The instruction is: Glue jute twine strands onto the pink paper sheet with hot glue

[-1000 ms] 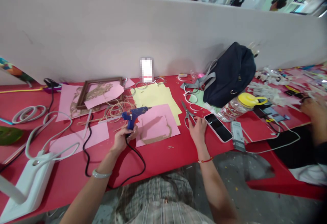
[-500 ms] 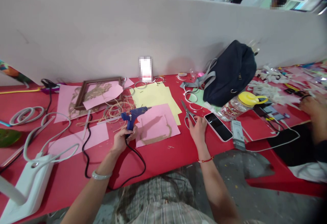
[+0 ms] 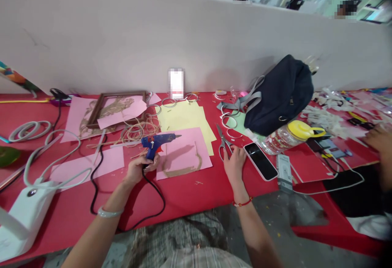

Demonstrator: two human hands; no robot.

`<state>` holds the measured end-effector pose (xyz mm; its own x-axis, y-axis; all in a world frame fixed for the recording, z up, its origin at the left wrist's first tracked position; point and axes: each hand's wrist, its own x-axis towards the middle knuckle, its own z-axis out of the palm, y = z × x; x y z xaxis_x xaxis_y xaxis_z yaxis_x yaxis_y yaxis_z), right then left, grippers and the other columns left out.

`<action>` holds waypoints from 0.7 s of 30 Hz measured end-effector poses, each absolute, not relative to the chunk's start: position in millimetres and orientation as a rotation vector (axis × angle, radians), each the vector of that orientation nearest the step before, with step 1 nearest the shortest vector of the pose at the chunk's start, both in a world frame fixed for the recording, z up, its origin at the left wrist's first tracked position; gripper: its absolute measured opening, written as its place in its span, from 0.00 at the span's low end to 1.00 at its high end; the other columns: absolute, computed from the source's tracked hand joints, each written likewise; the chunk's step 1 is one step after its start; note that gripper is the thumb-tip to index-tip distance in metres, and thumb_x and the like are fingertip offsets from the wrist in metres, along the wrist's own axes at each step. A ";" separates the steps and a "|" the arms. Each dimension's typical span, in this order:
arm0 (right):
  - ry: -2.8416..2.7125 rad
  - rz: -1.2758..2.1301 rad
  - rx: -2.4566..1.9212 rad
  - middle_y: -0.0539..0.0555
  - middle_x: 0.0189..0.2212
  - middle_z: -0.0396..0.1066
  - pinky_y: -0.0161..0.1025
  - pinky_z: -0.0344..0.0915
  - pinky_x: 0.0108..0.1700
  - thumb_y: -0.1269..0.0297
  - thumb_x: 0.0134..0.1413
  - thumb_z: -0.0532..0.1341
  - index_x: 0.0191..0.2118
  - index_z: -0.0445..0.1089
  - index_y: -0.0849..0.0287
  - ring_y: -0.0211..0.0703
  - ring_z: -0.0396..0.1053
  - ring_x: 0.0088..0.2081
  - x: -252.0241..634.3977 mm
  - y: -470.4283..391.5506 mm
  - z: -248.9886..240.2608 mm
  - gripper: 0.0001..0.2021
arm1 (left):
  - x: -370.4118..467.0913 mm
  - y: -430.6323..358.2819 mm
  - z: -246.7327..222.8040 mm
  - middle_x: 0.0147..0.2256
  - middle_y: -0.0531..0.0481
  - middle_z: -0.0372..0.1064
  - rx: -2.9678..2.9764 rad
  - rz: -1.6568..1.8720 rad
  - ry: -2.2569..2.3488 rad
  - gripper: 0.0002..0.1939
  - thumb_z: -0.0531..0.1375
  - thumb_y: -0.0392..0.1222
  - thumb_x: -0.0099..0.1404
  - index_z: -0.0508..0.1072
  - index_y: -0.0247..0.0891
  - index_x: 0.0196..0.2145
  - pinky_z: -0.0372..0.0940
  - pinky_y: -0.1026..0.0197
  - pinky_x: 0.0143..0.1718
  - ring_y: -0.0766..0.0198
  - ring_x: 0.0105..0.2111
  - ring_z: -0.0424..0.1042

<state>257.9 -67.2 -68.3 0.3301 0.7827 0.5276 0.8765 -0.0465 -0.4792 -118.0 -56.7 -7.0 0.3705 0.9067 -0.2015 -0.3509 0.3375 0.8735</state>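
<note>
My left hand [image 3: 139, 169] is closed round the handle of a blue hot glue gun [image 3: 156, 142], its nozzle pointing right over a pink sheet [image 3: 180, 147]. On that sheet a line of brown twine [image 3: 180, 171] forms a curved, U-like outline. My right hand [image 3: 235, 162] is low on the table, its fingers closed at the handles of grey scissors [image 3: 225, 141], whose blades point away from me. Left of the glue gun lies a loose tangle of twine [image 3: 142, 131]. A black cord [image 3: 162, 202] hangs from the gun's grip.
A phone [image 3: 261, 162], a yellow-lidded bottle [image 3: 283, 137] and a dark backpack [image 3: 278, 96] stand to the right. Yellow sheets [image 3: 183, 115] and a brown frame [image 3: 99, 111] lie behind. A white power strip [image 3: 33, 215] is at left. Another person's hand [image 3: 378, 137] shows far right.
The view has shifted slightly. My left hand with the glue gun has moved a little left and down; my right hand stays at the scissors.
</note>
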 end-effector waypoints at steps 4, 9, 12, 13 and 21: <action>-1.484 -0.154 -1.861 0.70 0.42 0.70 0.61 0.66 0.51 0.45 0.76 0.48 0.47 0.71 0.63 0.65 0.67 0.46 256.0 -69.5 -65.2 0.25 | -119.5 -56.2 -8.4 0.16 0.57 0.54 0.828 0.956 0.806 0.11 0.66 0.43 0.47 0.71 0.34 0.25 0.47 0.67 0.18 0.73 0.16 0.49; -1.508 -0.147 -1.882 0.71 0.43 0.71 0.60 0.66 0.52 0.47 0.76 0.48 0.48 0.71 0.65 0.65 0.67 0.47 254.3 -71.7 -63.4 0.25 | -118.5 -56.2 -8.5 0.16 0.58 0.53 0.802 0.973 0.817 0.11 0.66 0.43 0.46 0.71 0.35 0.24 0.46 0.67 0.18 0.73 0.15 0.48; -1.512 -0.156 -1.891 0.70 0.43 0.71 0.60 0.66 0.51 0.46 0.76 0.48 0.48 0.71 0.64 0.65 0.67 0.46 254.8 -71.9 -64.6 0.25 | -117.4 -57.7 -6.6 0.16 0.58 0.53 0.790 0.974 0.826 0.10 0.65 0.43 0.45 0.72 0.35 0.25 0.46 0.67 0.18 0.73 0.15 0.48; -1.510 -0.161 -1.886 0.70 0.43 0.71 0.60 0.66 0.50 0.45 0.76 0.48 0.48 0.71 0.63 0.65 0.67 0.46 255.3 -71.5 -65.3 0.25 | -117.0 -58.2 -5.9 0.16 0.58 0.53 0.787 0.976 0.831 0.10 0.65 0.43 0.45 0.72 0.34 0.25 0.46 0.67 0.18 0.73 0.15 0.48; -1.447 -0.142 -1.832 0.69 0.43 0.71 0.62 0.66 0.54 0.43 0.74 0.50 0.46 0.70 0.60 0.64 0.68 0.47 260.1 -64.1 -73.1 0.24 | -111.6 -59.2 -3.8 0.15 0.59 0.51 0.796 1.000 0.864 0.10 0.63 0.45 0.45 0.69 0.37 0.23 0.49 0.66 0.19 0.72 0.15 0.48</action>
<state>260.1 -64.1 -73.1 0.3452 0.7773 0.5259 0.8649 -0.0458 -0.4999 -111.6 -59.2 -3.8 0.2867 0.9288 -0.2349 -0.3671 0.3329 0.8686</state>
